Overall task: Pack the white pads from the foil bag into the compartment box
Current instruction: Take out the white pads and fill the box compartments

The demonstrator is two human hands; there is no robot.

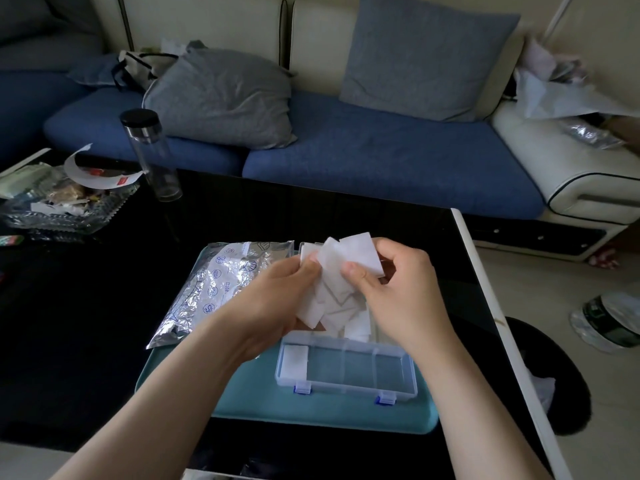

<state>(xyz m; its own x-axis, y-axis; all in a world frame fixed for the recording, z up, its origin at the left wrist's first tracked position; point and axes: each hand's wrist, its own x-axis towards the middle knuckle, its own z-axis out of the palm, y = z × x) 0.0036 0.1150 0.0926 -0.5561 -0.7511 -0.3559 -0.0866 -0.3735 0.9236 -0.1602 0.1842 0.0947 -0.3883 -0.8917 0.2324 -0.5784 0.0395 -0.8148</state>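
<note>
Both hands hold a loose bunch of white pads point(337, 289) above the clear compartment box point(346, 370). My left hand point(277, 292) grips the bunch from the left. My right hand point(391, 282) pinches the top pads point(360, 252) between thumb and fingers. The box stands open on a teal tray point(242, 393), its blue latches facing me. One white pad point(295, 359) lies in the box's leftmost compartment; the other near compartments look bare. The silver foil bag point(214, 285) lies flat on the tray's left side, just left of my left hand.
The tray sits on a black glossy table point(86, 323) with a white right edge point(491, 299). At the far left stand a clear bottle point(152, 157) and a glass dish point(59, 206) of wrappers. A blue sofa point(381, 161) runs behind the table.
</note>
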